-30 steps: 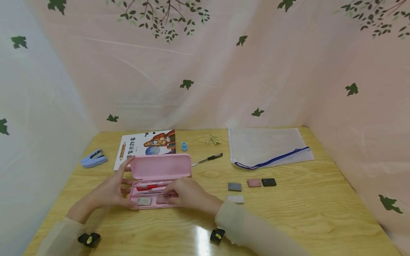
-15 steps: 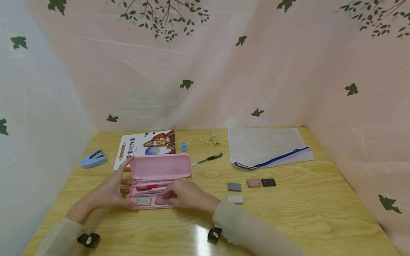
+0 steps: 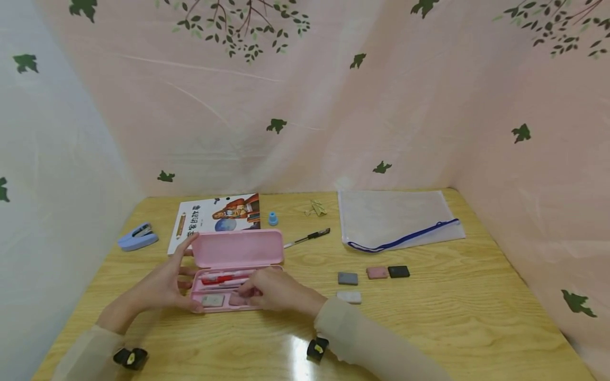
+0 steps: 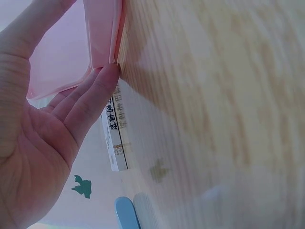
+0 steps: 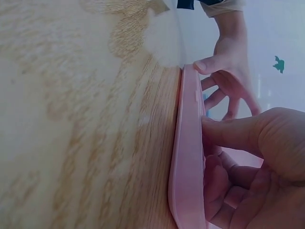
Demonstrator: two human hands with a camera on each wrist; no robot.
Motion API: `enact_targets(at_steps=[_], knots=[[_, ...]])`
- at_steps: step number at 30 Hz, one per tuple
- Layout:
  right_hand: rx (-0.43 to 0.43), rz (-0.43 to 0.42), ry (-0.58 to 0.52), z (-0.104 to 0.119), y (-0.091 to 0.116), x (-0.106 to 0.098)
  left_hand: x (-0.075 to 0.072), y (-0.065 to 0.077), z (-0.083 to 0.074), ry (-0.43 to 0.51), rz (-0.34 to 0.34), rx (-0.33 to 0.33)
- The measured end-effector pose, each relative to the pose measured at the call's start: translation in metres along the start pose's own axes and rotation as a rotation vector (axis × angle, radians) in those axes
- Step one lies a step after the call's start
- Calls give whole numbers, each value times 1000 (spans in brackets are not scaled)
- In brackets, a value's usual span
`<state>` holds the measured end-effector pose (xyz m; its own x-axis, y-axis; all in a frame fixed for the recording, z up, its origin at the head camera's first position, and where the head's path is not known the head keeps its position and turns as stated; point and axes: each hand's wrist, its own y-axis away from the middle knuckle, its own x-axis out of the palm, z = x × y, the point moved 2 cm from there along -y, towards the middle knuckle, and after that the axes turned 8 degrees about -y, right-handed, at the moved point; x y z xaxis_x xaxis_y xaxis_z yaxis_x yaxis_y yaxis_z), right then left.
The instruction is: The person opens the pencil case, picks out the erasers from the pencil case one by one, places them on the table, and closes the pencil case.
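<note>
A wood-grained tabletop lay under both hands, with a see-through zip pouch flat on it, beyond the right hand and to its right, its blue zip along the near edge. A white picture booklet lay beyond the left hand, partly hidden by the lid of a glossy pink pencil case. The case's long axis ran left to right between the hands, its lid raised along the far side. The left hand gripped the case's left end, thumb at the near corner, a finger up at the lid; the right hand had its fingers inside, pinching an eraser. Left of the left hand sat a light-blue stapler. A black-capped pen slanted away beyond the right hand, while red-and-white pens lay lengthwise in the case's far compartment. A yellowish binder clip stood farther off. In the near compartment, a pale eraser lay by the left thumb; beside it was the pinched dusky-pink eraser, partly covered, roughly lengthwise. Four loose erasers, grey, white, pink and black, lay right of the right hand; a small blue object stood beyond it.
</note>
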<state>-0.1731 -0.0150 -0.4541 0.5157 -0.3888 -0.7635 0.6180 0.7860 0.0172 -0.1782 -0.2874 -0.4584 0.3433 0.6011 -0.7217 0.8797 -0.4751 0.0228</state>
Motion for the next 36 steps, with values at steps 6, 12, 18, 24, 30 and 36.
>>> enact_targets(at_steps=[6,12,18,24,30,36], knots=[[14,8,-22,2,1,-1,0,0,0,33,15,-11],[10,11,-20,5,2,-1,-1,0,-1,25,14,-13],[8,9,-52,6,2,-1,-1,0,-1,23,13,-11],[23,-9,-71,3,2,1,-1,0,-1,18,13,-9],[28,-91,-118,2,5,4,0,0,-1,28,17,-14],[38,-147,-320,-1,9,-3,-1,-1,-2,20,19,-15]])
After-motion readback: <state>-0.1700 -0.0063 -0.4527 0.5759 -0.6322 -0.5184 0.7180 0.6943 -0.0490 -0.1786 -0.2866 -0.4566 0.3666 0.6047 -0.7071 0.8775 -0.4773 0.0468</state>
